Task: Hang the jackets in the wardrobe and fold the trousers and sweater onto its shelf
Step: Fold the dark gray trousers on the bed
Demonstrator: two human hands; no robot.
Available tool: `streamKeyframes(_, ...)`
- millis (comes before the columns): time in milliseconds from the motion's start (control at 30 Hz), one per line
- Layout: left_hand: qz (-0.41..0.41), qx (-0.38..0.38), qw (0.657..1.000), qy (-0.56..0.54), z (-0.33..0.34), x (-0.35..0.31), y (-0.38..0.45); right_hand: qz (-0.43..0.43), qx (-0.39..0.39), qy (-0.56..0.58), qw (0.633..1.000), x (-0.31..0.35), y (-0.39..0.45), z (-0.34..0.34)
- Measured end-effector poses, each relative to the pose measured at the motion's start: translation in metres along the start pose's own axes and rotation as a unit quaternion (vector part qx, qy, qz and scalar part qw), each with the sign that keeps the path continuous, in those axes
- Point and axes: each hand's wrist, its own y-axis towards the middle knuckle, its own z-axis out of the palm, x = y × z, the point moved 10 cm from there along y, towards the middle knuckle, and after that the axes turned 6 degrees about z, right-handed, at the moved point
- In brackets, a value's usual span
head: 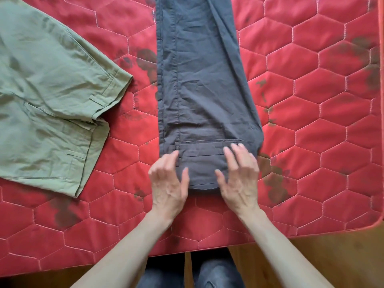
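Red quilted mattress (311, 142) over wood floor (332, 256) bears dark trousers (199, 80); both hands' fingers (236, 156) spread loosely.

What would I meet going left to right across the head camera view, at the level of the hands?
Green trousers → left hand → dark grey trousers → right hand → bare red quilted mattress.

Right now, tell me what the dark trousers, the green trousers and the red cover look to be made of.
Dark trousers: thin woven cloth, likely cotton, matte, with fine creases all over. Green trousers: similar light woven fabric, matte, with soft wrinkles and stitched seams. Red cover: quilted padded textile with a slight sheen; stitched hexagons puff up between the seams, and dark blotches show on it.
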Motion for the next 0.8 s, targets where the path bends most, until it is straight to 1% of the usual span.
streamKeyframes(33, 0.071, 0.036, 0.997, 0.002, 0.009, -0.015, 0.001, -0.062, 0.03, -0.01, 0.998, 0.016, 0.001, 0.009)
streamKeyframes(67, 0.123, 0.084, 0.989, 0.003, 0.02, -0.027, 0.0, -0.106, 0.057, -0.017, 0.993, 0.027, 0.002, 0.017)
streamKeyframes(100, 0.156, 0.131, 0.979, 0.011, 0.032, -0.033, -0.002, -0.133, 0.077, -0.023, 0.988, 0.033, 0.002, 0.025)
streamKeyframes(133, 0.168, 0.166, 0.971, 0.024, 0.041, -0.032, -0.002, -0.144, 0.093, -0.032, 0.985, 0.033, 0.003, 0.033)
streamKeyframes(200, 0.156, 0.213, 0.963, 0.051, 0.053, -0.02, 0.0, -0.121, 0.125, -0.056, 0.983, 0.019, 0.01, 0.044)
streamKeyframes(267, 0.153, 0.238, 0.957, 0.063, 0.059, -0.011, 0.001, -0.087, 0.145, -0.07, 0.983, 0.001, 0.015, 0.051)
streamKeyframes(333, 0.17, 0.245, 0.952, 0.066, 0.061, -0.007, 0.002, -0.084, 0.156, -0.064, 0.982, -0.008, 0.016, 0.054)
streamKeyframes(400, 0.184, 0.254, 0.948, 0.061, 0.059, -0.003, 0.003, -0.105, 0.177, -0.05, 0.977, -0.018, 0.015, 0.055)
streamKeyframes(500, 0.223, 0.278, 0.932, 0.072, 0.055, 0.009, 0.004, -0.166, 0.215, -0.062, 0.96, -0.043, 0.017, 0.049)
streamKeyframes(600, 0.301, 0.318, 0.897, 0.059, 0.05, 0.021, 0.006, -0.253, 0.285, -0.074, 0.922, -0.062, 0.018, 0.049)
streamKeyframes(700, 0.404, 0.356, 0.842, 0.043, 0.045, 0.029, 0.011, -0.343, 0.357, -0.064, 0.866, -0.065, 0.023, 0.046)
streamKeyframes(733, 0.427, 0.37, 0.824, 0.036, 0.043, 0.031, 0.015, -0.373, 0.371, -0.066, 0.847, -0.066, 0.027, 0.043)
streamKeyframes(800, 0.466, 0.399, 0.79, 0.018, 0.036, 0.033, 0.023, -0.443, 0.372, -0.095, 0.81, -0.064, 0.033, 0.038)
